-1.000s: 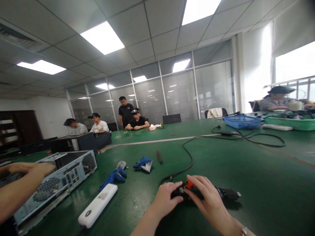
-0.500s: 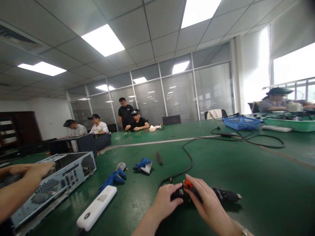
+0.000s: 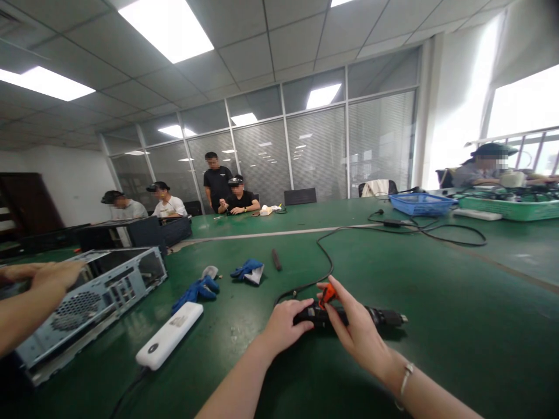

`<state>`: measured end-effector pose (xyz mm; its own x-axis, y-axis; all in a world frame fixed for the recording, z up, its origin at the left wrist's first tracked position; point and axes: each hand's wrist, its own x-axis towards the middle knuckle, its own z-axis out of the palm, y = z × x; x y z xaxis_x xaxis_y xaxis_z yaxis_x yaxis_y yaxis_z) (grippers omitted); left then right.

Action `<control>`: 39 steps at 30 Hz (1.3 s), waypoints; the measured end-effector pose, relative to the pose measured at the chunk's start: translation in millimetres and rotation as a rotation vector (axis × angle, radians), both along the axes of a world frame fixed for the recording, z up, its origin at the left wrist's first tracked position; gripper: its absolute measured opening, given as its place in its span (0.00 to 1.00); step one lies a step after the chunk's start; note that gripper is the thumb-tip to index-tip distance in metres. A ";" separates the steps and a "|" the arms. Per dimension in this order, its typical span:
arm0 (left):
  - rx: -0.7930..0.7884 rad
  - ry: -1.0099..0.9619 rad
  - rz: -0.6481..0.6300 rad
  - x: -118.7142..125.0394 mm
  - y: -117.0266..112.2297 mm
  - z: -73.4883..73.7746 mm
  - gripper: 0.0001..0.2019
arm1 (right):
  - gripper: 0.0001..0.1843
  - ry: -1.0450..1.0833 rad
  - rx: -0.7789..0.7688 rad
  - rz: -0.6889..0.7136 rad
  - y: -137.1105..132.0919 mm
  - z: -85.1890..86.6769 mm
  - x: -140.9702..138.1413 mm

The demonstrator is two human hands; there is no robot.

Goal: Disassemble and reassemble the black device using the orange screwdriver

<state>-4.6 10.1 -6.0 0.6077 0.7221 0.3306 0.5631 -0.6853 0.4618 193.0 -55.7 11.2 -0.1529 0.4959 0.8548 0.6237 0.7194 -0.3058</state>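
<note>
A black electric screwdriver (image 3: 375,316) with an orange switch (image 3: 326,294) lies on the green table (image 3: 437,302), its tip pointing right and its cord running off to the back. My left hand (image 3: 283,323) grips the rear end of the tool. My right hand (image 3: 353,323) wraps over its middle, fingers curled by the orange switch. Both hands are closed on the tool.
An open computer case (image 3: 94,294) stands at the left, with another person's hand (image 3: 48,276) on it. A white power strip (image 3: 169,342), blue gloves (image 3: 196,288), a second glove (image 3: 248,271) and a dark bar (image 3: 276,259) lie nearby. Baskets (image 3: 420,203) and several seated people are at the back.
The view has tipped downwards, so everything sits higher in frame. My hands stay on the screwdriver; the right hand's fingers have slid nearer the orange switch.
</note>
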 end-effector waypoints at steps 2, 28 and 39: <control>0.007 -0.002 0.000 0.1 -0.1 0.1 0.27 | 0.31 -0.022 0.052 0.002 -0.4 1.3 -0.4; -0.009 -0.049 -0.070 3.2 -6.7 0.2 0.35 | 0.31 0.216 0.055 0.023 1.5 -4.5 5.9; -0.032 -0.031 -0.110 6.5 -12.2 0.7 0.36 | 0.26 0.177 -0.012 -0.117 10.1 5.4 11.2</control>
